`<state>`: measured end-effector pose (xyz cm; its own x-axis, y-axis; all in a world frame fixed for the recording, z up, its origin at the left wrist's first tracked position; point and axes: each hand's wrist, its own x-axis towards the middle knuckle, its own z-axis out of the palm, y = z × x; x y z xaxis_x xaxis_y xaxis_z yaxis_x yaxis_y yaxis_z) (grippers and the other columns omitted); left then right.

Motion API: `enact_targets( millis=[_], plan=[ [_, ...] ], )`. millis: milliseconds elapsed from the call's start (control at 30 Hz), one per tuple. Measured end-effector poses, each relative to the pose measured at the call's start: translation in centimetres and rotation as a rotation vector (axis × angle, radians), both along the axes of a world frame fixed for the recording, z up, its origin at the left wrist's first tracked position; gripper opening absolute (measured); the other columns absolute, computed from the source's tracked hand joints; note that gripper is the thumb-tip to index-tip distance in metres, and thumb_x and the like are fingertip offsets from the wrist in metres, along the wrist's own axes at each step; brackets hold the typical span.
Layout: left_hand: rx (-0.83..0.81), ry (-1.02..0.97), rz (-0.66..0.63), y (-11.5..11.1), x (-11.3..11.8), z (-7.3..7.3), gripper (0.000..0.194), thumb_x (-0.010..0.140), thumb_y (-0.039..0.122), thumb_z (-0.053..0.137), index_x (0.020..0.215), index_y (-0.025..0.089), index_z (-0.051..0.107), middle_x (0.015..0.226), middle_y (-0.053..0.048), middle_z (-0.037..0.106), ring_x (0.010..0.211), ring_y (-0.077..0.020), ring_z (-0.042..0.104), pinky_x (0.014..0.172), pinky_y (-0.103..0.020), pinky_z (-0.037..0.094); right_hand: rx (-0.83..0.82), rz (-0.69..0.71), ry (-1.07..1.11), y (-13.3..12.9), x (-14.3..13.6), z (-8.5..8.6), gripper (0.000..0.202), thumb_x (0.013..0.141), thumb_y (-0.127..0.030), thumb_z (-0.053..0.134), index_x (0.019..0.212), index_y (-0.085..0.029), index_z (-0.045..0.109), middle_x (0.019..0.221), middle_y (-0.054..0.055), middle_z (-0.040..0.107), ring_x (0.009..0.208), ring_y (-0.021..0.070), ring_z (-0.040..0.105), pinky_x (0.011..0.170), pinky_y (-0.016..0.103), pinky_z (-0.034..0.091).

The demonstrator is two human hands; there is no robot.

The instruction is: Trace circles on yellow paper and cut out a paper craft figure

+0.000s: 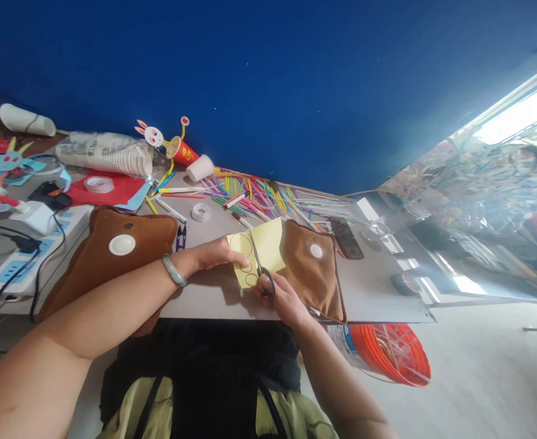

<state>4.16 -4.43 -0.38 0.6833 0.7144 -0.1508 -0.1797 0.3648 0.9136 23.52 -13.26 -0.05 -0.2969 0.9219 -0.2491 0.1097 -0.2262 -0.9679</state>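
Observation:
Yellow paper [268, 242] with several drawn circles on its left part is held over the table's front half. My left hand [217, 253] pinches it at the left edge, thumb on top beside the circles. In my right hand [283, 296] are black-handled scissors [268, 283], fingers wrapped round the handles. The scissor blades point away from me and lie across the paper, just right of the circles. A brown cushion with a white disc [316, 277] lies to the right of the paper, and another brown cushion [144, 235] lies under my left forearm.
Coloured straws [250, 192], a tape roll [200, 212] and a white cup [200, 168] lie behind the paper. Stacked cups [108, 153], red paper [122, 190] and a power strip [39, 253] with cables are at left. A dark phone-like object [345, 238] lies right; an orange bucket [389, 353] stands below.

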Motion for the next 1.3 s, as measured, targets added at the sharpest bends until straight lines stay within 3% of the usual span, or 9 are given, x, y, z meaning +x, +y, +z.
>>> enact_targets(
  millis=[367, 533, 667, 900, 1067, 1200, 1300],
  plan=[
    [0.017, 0.027, -0.054, 0.4, -0.5, 0.2, 0.038, 0.056, 0.012, 0.078, 0.093, 0.012, 0.071, 0.087, -0.006, 0.075, 0.076, -0.0188, 0.067, 0.075, -0.033, 0.055, -0.026, 0.014, 0.007, 0.0, 0.6, 0.0, 0.055, 0.085, -0.066, 0.063, 0.064, -0.02, 0.042, 0.058, -0.004, 0.042, 0.051, 0.0086, 0.032, 0.05, 0.027, 0.021],
    [-0.044, 0.085, 0.058, 0.7, -0.3, -0.4, 0.051, 0.053, 0.011, 0.075, 0.103, 0.012, 0.07, 0.086, -0.006, 0.074, 0.075, -0.0193, 0.068, 0.071, -0.031, 0.055, -0.114, -0.027, 0.101, 0.3, 0.8, -0.4, 0.055, 0.083, -0.07, 0.063, 0.068, -0.02, 0.045, 0.061, -0.003, 0.048, 0.047, 0.0077, 0.034, 0.046, 0.025, 0.023],
    [-0.068, 0.077, 0.155, 1.3, 0.0, -1.1, 0.058, 0.053, 0.012, 0.069, 0.111, 0.012, 0.067, 0.092, -0.008, 0.076, 0.076, -0.0203, 0.069, 0.07, -0.03, 0.055, -0.122, -0.004, 0.153, 0.1, 1.2, 0.7, 0.056, 0.079, -0.071, 0.067, 0.068, -0.02, 0.047, 0.063, -0.002, 0.051, 0.047, 0.0073, 0.036, 0.045, 0.024, 0.024],
    [-0.017, 0.13, 0.437, 1.4, 0.1, -0.8, 0.04, 0.057, 0.014, 0.07, 0.097, 0.016, 0.067, 0.082, -0.004, 0.072, 0.073, -0.0186, 0.068, 0.064, -0.026, 0.052, 0.061, -0.099, -0.188, 0.8, 3.2, 3.0, 0.044, 0.085, -0.06, 0.064, 0.071, -0.021, 0.049, 0.059, -0.003, 0.048, 0.048, 0.0093, 0.037, 0.044, 0.023, 0.024],
    [-0.05, 0.134, 0.483, 1.1, 0.1, -0.5, 0.048, 0.055, 0.015, 0.07, 0.102, 0.017, 0.066, 0.079, -0.002, 0.07, 0.069, -0.0183, 0.066, 0.062, -0.027, 0.051, 0.422, -0.162, -0.533, 3.4, 4.8, 2.7, 0.029, 0.086, -0.044, 0.065, 0.073, -0.021, 0.053, 0.07, 0.001, 0.057, 0.067, 0.0162, 0.05, 0.06, 0.028, 0.04],
    [-0.072, 0.077, 0.624, 1.4, 0.2, -0.3, 0.045, 0.054, 0.018, 0.068, 0.099, 0.017, 0.067, 0.072, 0.001, 0.067, 0.064, -0.0172, 0.064, 0.06, -0.027, 0.049, 0.574, 0.051, -0.809, 4.4, 4.5, 2.1, 0.016, 0.091, -0.031, 0.055, 0.079, -0.021, 0.056, 0.079, 0.004, 0.061, 0.076, 0.0202, 0.055, 0.074, 0.033, 0.044],
    [-0.074, 0.029, 0.808, 1.9, 0.1, -0.1, 0.045, 0.053, 0.021, 0.067, 0.097, 0.017, 0.066, 0.069, 0.003, 0.065, 0.063, -0.0152, 0.061, 0.06, -0.025, 0.048, 0.668, 0.266, -0.814, 3.8, 3.7, 1.3, 0.014, 0.092, -0.025, 0.052, 0.1, -0.019, 0.062, 0.097, 0.01, 0.068, 0.094, 0.0246, 0.061, 0.089, 0.04, 0.049]
  ],
)
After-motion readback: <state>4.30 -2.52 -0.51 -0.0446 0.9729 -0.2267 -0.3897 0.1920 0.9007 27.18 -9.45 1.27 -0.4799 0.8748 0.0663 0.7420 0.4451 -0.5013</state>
